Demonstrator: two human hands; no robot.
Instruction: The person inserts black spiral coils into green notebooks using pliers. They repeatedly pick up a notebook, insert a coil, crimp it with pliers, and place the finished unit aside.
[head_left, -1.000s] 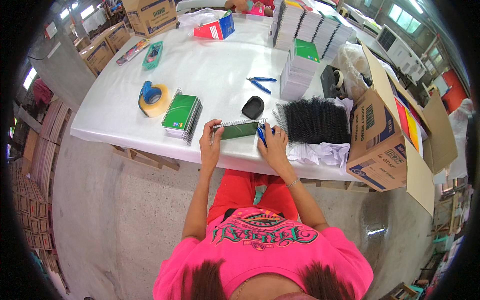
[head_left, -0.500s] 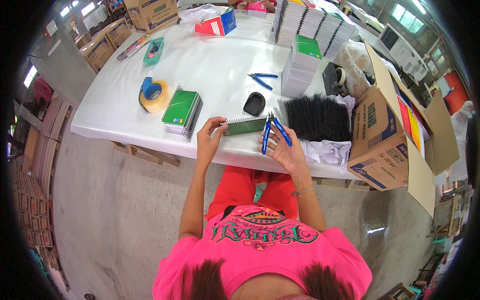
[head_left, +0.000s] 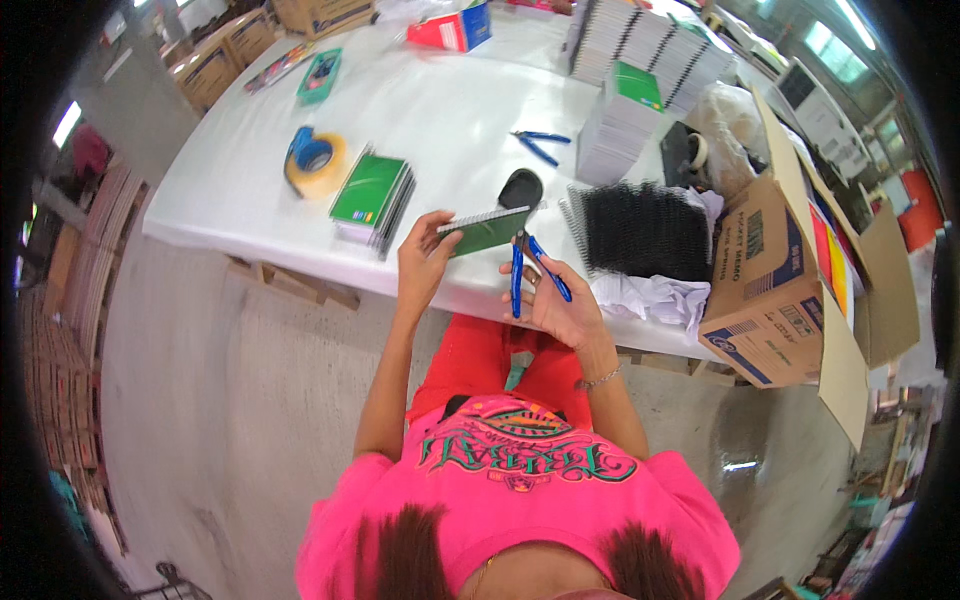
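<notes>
Now, green notebook (head_left: 487,234) gripped, jutting rightward from left hand (head_left: 424,262), pliers (head_left: 546,266) held in right hand (head_left: 570,312)

The white tabletop (head_left: 430,110) bears a tape roll (head_left: 326,178) and green notebooks (head_left: 371,190) left of the hands (head_left: 424,264), pliers (head_left: 545,136) beyond them, crumpled paper (head_left: 660,300) right.

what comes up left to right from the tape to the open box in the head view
Tape, notebook stack, left hand, held notebook, held pliers, black coils, open box.
</notes>
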